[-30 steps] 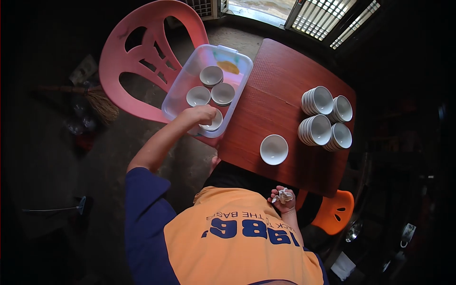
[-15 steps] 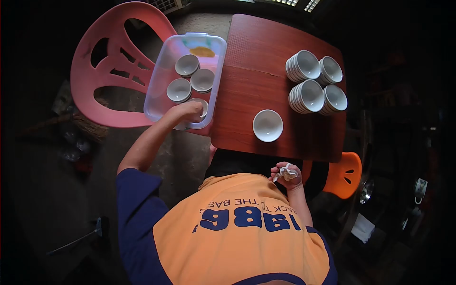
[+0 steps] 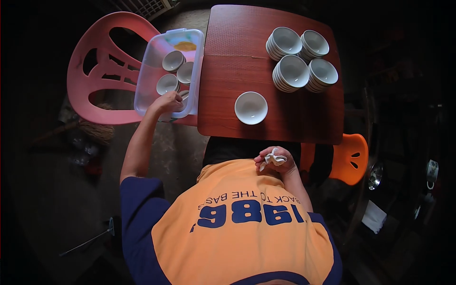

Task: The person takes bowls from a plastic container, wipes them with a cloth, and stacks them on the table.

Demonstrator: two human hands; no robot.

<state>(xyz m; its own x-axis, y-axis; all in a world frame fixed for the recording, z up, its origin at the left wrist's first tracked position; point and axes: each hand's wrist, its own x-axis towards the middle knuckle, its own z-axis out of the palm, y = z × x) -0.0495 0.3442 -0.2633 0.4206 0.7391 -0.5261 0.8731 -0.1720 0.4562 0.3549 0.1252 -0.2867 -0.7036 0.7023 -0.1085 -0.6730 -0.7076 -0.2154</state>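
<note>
My left hand point(image 3: 169, 102) is over the near end of a clear plastic tub point(image 3: 143, 71), its fingers closed on the rim of a white bowl point(image 3: 184, 97) that looks tilted. Other white bowls point(image 3: 167, 84) stand in short stacks farther inside the tub. Near my lap my right hand point(image 3: 278, 160) is closed round a crumpled white cloth point(image 3: 274, 157). A single white bowl point(image 3: 251, 108) sits upright near the front edge of the red-brown table point(image 3: 223, 76). Several stacks of white bowls point(image 3: 291, 72) are grouped toward the table's right side.
The tub rests on a pink chair point(image 3: 78, 76) against the table's left side. An orange chair point(image 3: 350, 159) is at the right, below the table's corner. A broom point(image 3: 97, 130) and a long-handled tool point(image 3: 111, 226) lie in the dark area at left.
The view has shifted, so the table and tub appear higher and farther left. The bowl at my left hand has gone from lying flat to tilted. My right hand still holds the cloth.
</note>
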